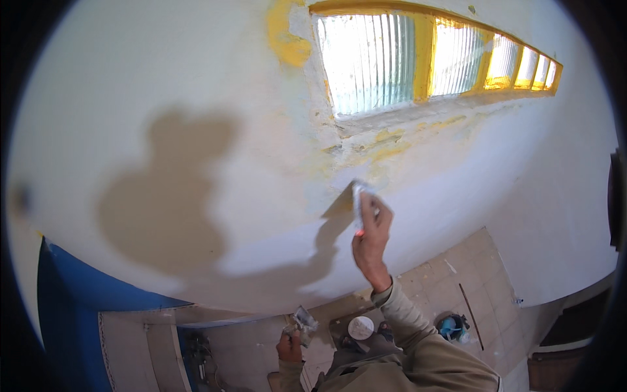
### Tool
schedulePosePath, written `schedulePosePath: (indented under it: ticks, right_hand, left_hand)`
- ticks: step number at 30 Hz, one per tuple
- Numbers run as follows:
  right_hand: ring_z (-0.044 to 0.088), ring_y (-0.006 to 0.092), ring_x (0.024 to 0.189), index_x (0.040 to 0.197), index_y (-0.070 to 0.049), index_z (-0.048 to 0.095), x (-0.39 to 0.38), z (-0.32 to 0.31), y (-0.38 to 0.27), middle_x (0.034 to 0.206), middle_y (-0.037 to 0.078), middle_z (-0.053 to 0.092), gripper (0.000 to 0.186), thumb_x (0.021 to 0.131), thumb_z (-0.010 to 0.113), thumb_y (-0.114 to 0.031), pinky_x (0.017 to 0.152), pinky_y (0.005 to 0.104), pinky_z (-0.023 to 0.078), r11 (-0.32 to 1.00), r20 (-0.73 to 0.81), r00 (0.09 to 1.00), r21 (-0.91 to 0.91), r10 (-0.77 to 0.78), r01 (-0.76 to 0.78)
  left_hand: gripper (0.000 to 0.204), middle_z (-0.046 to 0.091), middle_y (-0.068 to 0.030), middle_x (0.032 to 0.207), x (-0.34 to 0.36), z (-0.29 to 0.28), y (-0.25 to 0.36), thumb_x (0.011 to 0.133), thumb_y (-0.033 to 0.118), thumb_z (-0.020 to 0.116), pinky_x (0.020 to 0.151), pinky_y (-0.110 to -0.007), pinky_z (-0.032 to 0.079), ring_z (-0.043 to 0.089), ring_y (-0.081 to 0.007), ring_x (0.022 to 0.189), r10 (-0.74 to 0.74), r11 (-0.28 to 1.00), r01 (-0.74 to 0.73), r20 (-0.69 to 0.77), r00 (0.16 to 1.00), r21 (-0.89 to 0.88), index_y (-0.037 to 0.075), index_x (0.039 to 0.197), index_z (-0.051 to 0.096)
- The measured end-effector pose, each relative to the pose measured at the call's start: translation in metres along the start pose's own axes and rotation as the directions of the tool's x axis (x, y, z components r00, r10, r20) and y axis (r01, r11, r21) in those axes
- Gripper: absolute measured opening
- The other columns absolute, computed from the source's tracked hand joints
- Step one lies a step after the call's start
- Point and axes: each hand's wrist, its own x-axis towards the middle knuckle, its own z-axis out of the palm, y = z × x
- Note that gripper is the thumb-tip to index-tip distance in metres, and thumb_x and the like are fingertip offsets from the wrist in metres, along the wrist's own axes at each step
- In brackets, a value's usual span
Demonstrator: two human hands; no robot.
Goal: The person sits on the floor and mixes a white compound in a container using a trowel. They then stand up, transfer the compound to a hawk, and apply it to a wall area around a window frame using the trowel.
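Observation:
My right hand [373,238] is raised to the wall below the window, its fingers closed round a putty knife [357,199]. That tool's blade is seen nearly edge-on, close to or against the white wall [274,202]; any contact is hard to make out. Down by my waist, my left hand [289,346] grips a second putty knife [304,320], its broad blade smeared with pale filler. Rough patches of yellow and grey [385,142] show on the plaster above my right hand.
A yellow-framed window [423,59] with ribbed glass runs along the upper wall. On the tiled floor [480,281] stand a white round tub [360,328] and a dark bucket [452,326] with bluish contents. A thin rod [471,317] lies beside the bucket. Blue surfaces [78,300] are at lower left.

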Motion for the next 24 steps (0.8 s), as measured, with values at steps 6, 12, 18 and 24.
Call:
schedulePosePath:
  ticks: [6, 12, 18, 24]
  right_hand:
    - [0.050, 0.0336, 0.108, 0.134, -0.004, 0.052, -0.019, -0.003, -0.021, 0.122, 0.020, 0.048, 0.063, 0.075, 0.049, 0.017, 0.088, 0.0375, 0.045, 0.981, 0.056, 0.995, 0.171, 0.081, -0.090]
    - [0.048, 0.0342, 0.108, 0.134, -0.006, 0.051, -0.025, 0.010, -0.033, 0.123, 0.020, 0.046, 0.065, 0.074, 0.045, 0.019, 0.085, 0.0356, 0.044, 0.994, 0.151, 0.987, 0.079, 0.061, -0.074]
    - [0.055, 0.0285, 0.101, 0.122, -0.003, 0.061, -0.070, -0.021, -0.026, 0.114, 0.013, 0.058, 0.044, 0.081, 0.049, 0.002, 0.089, 0.0355, 0.043, 0.336, 0.770, 0.620, 0.550, 0.148, -0.764]
    - [0.054, 0.0261, 0.105, 0.121, -0.010, 0.064, -0.038, -0.060, -0.057, 0.117, 0.008, 0.058, 0.042, 0.080, 0.060, -0.008, 0.093, 0.0402, 0.043, 0.727, 0.595, 0.563, 0.687, -0.573, 0.013]
  left_hand:
    - [0.027, 0.063, -0.0059, 0.084, 0.003, -0.008, 0.023, 0.094, 0.019, 0.056, 0.066, -0.028, 0.046, 0.055, -0.0112, 0.073, -0.121, 0.987, 0.124, 0.038, 0.992, -0.100, -0.002, 0.110, 0.061]
    - [0.032, 0.064, -0.0050, 0.095, 0.009, -0.008, 0.012, 0.095, 0.022, 0.054, 0.073, -0.028, 0.048, 0.056, -0.0117, 0.081, -0.072, 0.987, 0.078, 0.045, 0.996, -0.144, -0.003, 0.115, 0.060]
    - [0.039, 0.062, -0.0080, 0.108, 0.043, -0.005, 0.022, 0.095, 0.022, 0.051, 0.084, -0.032, 0.050, 0.060, -0.0163, 0.095, -0.101, 0.865, 0.115, 0.055, 0.993, -0.489, -0.003, 0.124, 0.055]
    - [0.042, 0.062, -0.0117, 0.117, 0.100, -0.005, 0.089, 0.095, 0.019, 0.047, 0.091, -0.035, 0.051, 0.063, -0.0211, 0.102, -0.117, 0.302, 0.517, 0.507, 0.854, -0.801, -0.005, 0.129, 0.049]
